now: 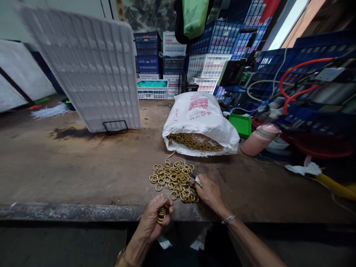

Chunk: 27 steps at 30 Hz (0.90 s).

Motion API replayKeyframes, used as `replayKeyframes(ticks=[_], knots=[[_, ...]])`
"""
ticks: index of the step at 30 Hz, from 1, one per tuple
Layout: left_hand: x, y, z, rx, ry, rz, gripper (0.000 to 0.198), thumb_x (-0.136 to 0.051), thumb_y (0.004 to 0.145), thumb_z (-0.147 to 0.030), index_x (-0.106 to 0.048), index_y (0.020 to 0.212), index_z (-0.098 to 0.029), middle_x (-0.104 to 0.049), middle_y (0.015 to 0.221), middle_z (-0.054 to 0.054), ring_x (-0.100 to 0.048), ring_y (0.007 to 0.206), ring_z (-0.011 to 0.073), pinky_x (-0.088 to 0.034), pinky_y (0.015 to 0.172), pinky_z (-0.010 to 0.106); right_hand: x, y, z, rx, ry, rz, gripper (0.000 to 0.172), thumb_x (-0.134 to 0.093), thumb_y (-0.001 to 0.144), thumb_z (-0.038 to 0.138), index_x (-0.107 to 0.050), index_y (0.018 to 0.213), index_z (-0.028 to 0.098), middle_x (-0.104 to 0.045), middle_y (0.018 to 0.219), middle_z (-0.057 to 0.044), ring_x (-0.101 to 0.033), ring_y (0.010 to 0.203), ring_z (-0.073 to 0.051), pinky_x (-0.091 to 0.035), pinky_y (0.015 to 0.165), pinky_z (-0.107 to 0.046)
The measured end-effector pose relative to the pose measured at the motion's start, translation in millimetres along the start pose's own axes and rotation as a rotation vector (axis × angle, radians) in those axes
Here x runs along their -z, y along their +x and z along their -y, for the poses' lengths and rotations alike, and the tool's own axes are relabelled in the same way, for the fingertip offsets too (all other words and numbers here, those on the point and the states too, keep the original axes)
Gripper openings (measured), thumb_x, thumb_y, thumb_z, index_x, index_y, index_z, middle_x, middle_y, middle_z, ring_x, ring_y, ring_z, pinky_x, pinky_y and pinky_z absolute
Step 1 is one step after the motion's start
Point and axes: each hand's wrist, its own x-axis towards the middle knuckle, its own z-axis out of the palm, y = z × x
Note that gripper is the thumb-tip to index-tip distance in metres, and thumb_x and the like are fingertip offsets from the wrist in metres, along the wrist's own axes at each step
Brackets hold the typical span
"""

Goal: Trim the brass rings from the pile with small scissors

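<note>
A loose pile of brass-coloured rings (175,177) lies on the brown tabletop. My left hand (155,215), at the table's front edge, is closed around a stack of several rings (161,214). At the pile's right side my right hand (208,190) is closed on a thin dark tool (193,176) with something white at the fingers; its exact kind I cannot make out. The tool's tip reaches the rings. Behind the pile a white woven sack (194,115) with red print lies on its side, its mouth facing me and more rings showing inside.
A translucent ribbed panel (91,70) stands at left in a black wire holder (115,126). To the right are a pink bottle (260,139), a green tray (240,125), a red dish (324,145) and orange hoses (286,85). Stacked blue and white crates (210,66) fill the back.
</note>
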Motion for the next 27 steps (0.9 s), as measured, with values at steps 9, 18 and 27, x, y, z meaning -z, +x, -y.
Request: replayKeyframes(ticks=[9,18,27], knots=[[-5.5,8.2,11.8,-0.142,0.386,-0.157,0.040,-0.056,0.068,-0.049,-0.050,0.092,-0.018,-0.042,0.049,-0.008,-0.033,0.035,0.0034,-0.024,0.031,0.013,18.0,-19.1,57.3,0.360,0.345,-0.009,0.014,-0.039,0.072,0.011,-0.047,0.079,0.020,-0.054,0.075,-0.002,-0.050,0.068,-0.015,-0.033,0.060,-0.024],[1.3,5.9,4.1,-0.255,0.548,-0.262,0.035,-0.055,0.067,-0.049,-0.056,0.076,-0.016,-0.037,0.039,-0.009,-0.029,0.032,0.0045,-0.024,0.034,0.016,17.6,-24.7,86.4,0.227,0.644,0.196,0.014,-0.038,0.080,0.028,-0.046,0.073,0.020,-0.047,0.063,0.004,-0.043,0.057,-0.010,-0.033,0.054,-0.021],[3.9,3.8,6.7,-0.269,0.554,-0.195,0.027,-0.054,0.071,-0.044,-0.054,0.074,-0.016,-0.040,0.045,-0.007,-0.033,0.037,0.0049,-0.028,0.038,0.016,14.4,-20.9,92.7,0.054,0.863,0.330,0.019,-0.042,0.075,0.032,-0.042,0.062,0.018,-0.039,0.055,0.006,-0.036,0.053,-0.008,-0.029,0.049,-0.019]])
